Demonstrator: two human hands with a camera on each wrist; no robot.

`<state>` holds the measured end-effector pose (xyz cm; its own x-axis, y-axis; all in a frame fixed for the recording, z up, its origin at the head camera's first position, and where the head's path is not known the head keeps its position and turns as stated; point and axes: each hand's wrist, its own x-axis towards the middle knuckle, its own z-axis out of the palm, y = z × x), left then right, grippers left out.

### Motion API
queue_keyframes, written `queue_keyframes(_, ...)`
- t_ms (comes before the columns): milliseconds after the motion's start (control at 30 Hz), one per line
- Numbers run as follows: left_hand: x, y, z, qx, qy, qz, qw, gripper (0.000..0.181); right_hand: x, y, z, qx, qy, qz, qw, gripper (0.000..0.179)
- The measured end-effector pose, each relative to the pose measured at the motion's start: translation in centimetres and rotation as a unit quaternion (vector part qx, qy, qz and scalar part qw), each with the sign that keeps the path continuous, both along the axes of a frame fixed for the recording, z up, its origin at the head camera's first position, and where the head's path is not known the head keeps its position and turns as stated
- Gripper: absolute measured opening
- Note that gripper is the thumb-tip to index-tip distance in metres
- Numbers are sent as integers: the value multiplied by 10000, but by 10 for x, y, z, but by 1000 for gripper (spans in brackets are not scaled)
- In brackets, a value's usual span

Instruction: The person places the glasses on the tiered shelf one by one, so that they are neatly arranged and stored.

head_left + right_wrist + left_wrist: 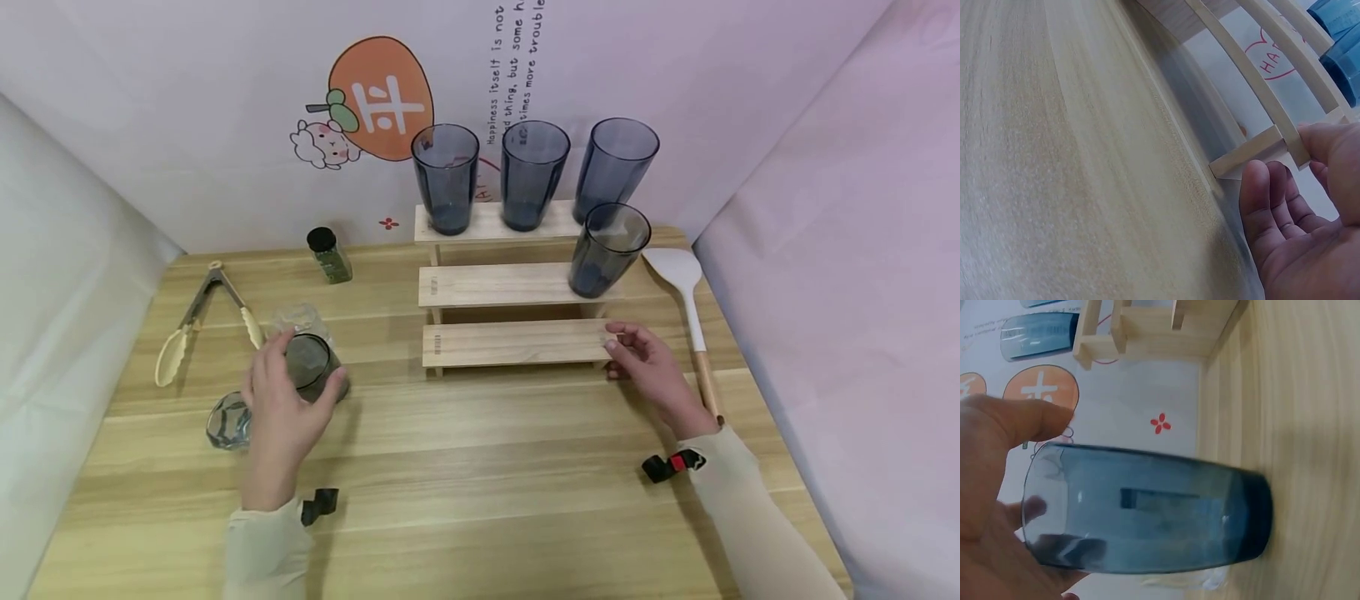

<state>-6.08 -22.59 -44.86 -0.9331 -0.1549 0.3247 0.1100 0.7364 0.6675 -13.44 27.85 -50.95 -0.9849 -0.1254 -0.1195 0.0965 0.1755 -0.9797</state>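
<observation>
One smoked blue-grey tumbler point(1147, 515): upright at the left of the table point(465, 500), its base at the tabletop, left of the rack. Left hand point(281, 408) spread around its upper part; thumb standing off the wall in the left wrist view, fingers seen behind the glass, so the grasp is not closed.
Handling, judged by look: stiff, smooth, moderately light, slick if damp, apt to chip at the thin rim. Best hold: thumb and fingers opposed around the body below the rim; the narrower, darker base appears thicker.

One stepped wooden rack point(510, 343): three levels, far middle. Right hand point(648, 371) pinches the right end of its nearest, lowest step. Probably light and rigid, liable to slide; steady it by that board end.

Four matching tumblers point(536, 179): three on the far step, one at the right of the middle step.

One faceted glass point(227, 423): just left of the left hand.
</observation>
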Motion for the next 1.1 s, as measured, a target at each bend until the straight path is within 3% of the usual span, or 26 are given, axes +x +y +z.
queue_keyframes(133, -5, 7, -7, 643, 396, 198, 9970, 82, 0, -1, 1, -12, -23, -23, 10000, 50)
queue_keyframes(200, -7, 10, -10, 1222, 505, 374, 9905, 82, 0, -1, 1, -8, -25, -40, 10000, 50)
queue_keyframes(333, -12, 16, -16, 2470, 640, 804, 9636, 87, 1, -2, 0, -13, -6, -47, 10000, 50)
queue_keyframes(433, -14, 20, -20, 3021, 762, 1057, 9443, 91, 1, -2, 0, -36, -13, -56, 10000, 49)
queue_keyframes(600, -14, 32, -20, 3424, 1072, 1363, 9234, 92, 2, -2, 0, -86, -13, -72, 9999, 49)
queue_keyframes(800, -11, 45, -14, 3593, 1303, 1613, 9099, 93, 2, -2, 0, -80, 0, -61, 9999, 48)
queue_keyframes(967, -15, 38, -28, 3891, 1177, 1647, 8987, 91, 2, -1, -2, -131, 17, -63, 9999, 48)
queue_keyframes(1100, -17, 28, -38, 4106, 1061, 1329, 8958, 88, 0, -1, -2, -169, 54, -72, 9998, 47)
